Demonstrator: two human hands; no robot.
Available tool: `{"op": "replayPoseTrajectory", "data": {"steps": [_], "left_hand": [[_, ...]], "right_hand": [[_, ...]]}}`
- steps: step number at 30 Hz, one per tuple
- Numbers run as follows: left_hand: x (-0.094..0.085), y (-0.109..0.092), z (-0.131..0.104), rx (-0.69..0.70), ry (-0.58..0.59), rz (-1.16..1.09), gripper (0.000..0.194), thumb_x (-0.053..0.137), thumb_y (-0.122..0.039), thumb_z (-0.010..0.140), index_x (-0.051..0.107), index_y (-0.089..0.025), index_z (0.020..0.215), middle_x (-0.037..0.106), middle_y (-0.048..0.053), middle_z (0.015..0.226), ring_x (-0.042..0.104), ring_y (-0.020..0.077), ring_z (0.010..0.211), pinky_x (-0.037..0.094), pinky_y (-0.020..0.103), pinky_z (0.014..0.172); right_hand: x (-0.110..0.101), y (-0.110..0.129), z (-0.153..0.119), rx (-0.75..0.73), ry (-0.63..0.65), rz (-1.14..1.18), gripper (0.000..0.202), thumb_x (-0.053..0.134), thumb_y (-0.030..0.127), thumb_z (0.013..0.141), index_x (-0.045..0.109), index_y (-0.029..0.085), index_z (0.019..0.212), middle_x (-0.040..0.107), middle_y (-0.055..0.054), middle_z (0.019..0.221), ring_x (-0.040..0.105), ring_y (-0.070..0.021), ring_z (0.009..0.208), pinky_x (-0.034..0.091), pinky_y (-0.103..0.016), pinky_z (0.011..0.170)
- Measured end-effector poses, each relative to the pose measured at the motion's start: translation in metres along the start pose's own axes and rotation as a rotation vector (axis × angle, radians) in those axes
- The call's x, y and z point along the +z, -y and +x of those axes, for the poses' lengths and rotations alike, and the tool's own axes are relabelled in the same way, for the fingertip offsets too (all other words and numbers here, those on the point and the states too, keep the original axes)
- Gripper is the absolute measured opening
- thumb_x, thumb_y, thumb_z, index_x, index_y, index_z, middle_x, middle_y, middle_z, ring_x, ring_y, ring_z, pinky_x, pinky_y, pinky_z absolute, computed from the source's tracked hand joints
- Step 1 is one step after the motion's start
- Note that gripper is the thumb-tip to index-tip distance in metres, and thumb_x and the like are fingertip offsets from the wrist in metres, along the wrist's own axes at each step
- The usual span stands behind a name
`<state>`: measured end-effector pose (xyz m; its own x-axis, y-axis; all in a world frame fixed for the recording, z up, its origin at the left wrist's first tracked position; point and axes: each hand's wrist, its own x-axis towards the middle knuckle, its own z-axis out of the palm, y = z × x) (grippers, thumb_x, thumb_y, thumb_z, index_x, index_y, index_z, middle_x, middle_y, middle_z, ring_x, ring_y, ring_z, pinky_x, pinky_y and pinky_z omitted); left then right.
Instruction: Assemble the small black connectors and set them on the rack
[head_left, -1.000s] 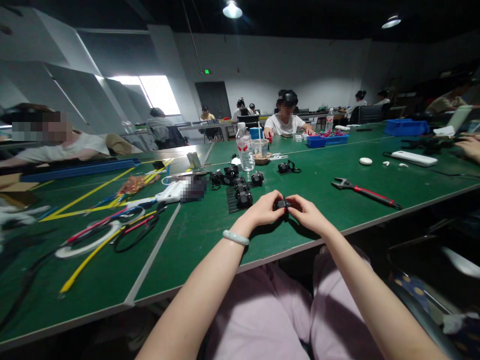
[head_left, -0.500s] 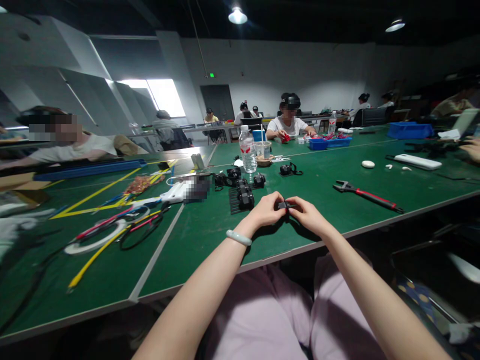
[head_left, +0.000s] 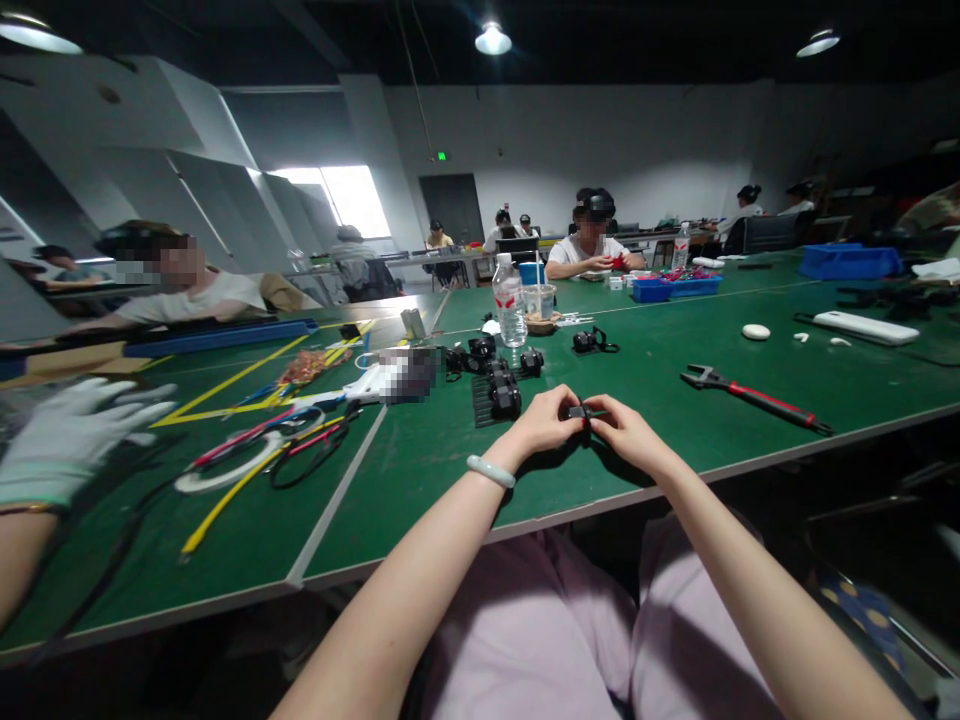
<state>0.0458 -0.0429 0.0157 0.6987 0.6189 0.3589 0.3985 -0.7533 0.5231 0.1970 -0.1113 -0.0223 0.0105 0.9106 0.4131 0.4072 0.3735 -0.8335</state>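
Observation:
My left hand, with a pale bangle at the wrist, pinches a small black part near the table's front edge. From the other side my right hand grips the same part between thumb and fingers. The fingers cover much of it, so its exact kind is unclear. Just left of my hands lies a black ribbed piece with round knobs. More black pieces sit behind it, and another black piece with a loop lies farther back. To the right rests an adjustable wrench with a red and black handle.
A water bottle and a plastic cup stand beyond the black pieces. Cables spread over the left of the green table. A co-worker's gloved hand is at far left. Blue bins stand farther back.
The view has swung a little left, so everything sits farther right. A co-worker's gloved hand has appeared at left. The person opposite has brought both hands together. My hands keep their pinch.

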Motion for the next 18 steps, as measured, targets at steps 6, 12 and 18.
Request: {"op": "replayPoseTrajectory", "data": {"steps": [6, 12, 18], "left_hand": [[0.0016, 0.0016, -0.0004, -0.019, 0.004, -0.01, 0.019, 0.056, -0.022, 0.064, 0.055, -0.015, 0.082, 0.056, -0.001, 0.071, 0.05, 0.0114, 0.064, 0.038, 0.021, 0.056], [0.0019, 0.0005, 0.0006, -0.026, 0.017, -0.04, 0.017, 0.056, -0.023, 0.065, 0.055, -0.015, 0.08, 0.054, -0.002, 0.069, 0.049, 0.0109, 0.062, 0.038, 0.021, 0.054], [0.0022, 0.0007, 0.0025, -0.05, 0.014, -0.056, 0.016, 0.055, -0.02, 0.065, 0.055, -0.015, 0.08, 0.055, -0.002, 0.068, 0.049, 0.0107, 0.062, 0.038, 0.02, 0.053]], "right_hand": [[0.0007, -0.006, 0.0006, -0.002, 0.009, -0.007, 0.026, 0.047, 0.021, 0.075, 0.051, 0.02, 0.1, 0.058, -0.003, 0.098, 0.056, -0.0146, 0.086, 0.043, -0.031, 0.078], [-0.0001, -0.0065, 0.0012, -0.006, 0.006, -0.002, 0.026, 0.047, 0.02, 0.075, 0.051, 0.02, 0.1, 0.058, -0.003, 0.097, 0.056, -0.0142, 0.085, 0.043, -0.03, 0.078], [-0.0009, -0.0077, 0.0031, -0.005, 0.011, 0.017, 0.026, 0.047, 0.019, 0.074, 0.05, 0.02, 0.1, 0.058, -0.003, 0.097, 0.057, -0.0143, 0.084, 0.044, -0.03, 0.076]]}}
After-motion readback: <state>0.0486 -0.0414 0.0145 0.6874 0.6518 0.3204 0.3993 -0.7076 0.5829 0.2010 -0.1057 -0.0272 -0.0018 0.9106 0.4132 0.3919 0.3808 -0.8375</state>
